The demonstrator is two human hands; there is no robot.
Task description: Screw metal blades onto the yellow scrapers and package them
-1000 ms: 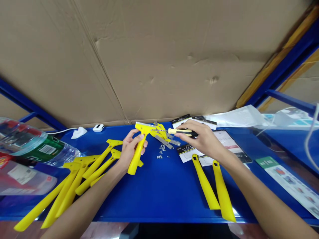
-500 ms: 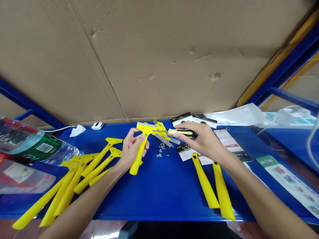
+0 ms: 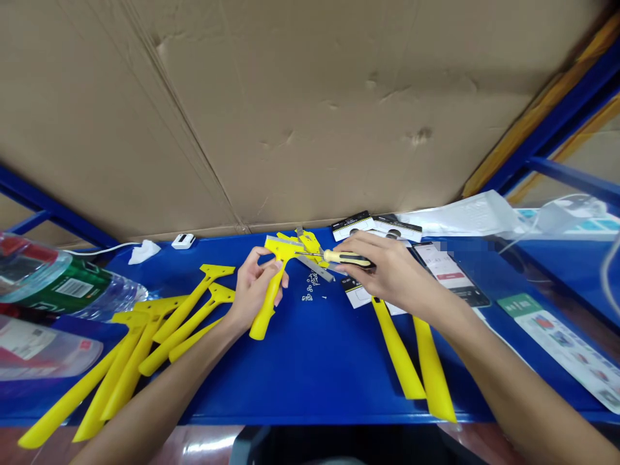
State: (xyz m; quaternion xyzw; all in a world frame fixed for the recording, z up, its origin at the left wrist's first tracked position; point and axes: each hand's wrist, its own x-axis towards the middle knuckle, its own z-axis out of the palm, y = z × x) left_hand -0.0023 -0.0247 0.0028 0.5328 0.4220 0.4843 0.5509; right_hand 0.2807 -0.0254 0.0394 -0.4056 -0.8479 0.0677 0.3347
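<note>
On the left of the blue tabletop [image 3: 290, 381], we see a clear plastic bottle [image 3: 77, 284] with a green label and a translucent container [image 3: 43, 349]; we cannot tell what they hold. Our left hand [image 3: 254, 284] wraps its fingers around a smooth, T-shaped yellow scraper [image 3: 264, 318] near the middle; our right hand [image 3: 385, 268] pinches a rounded cream-and-black screwdriver [image 3: 333, 256], its thin shaft at the scraper's head
</note>
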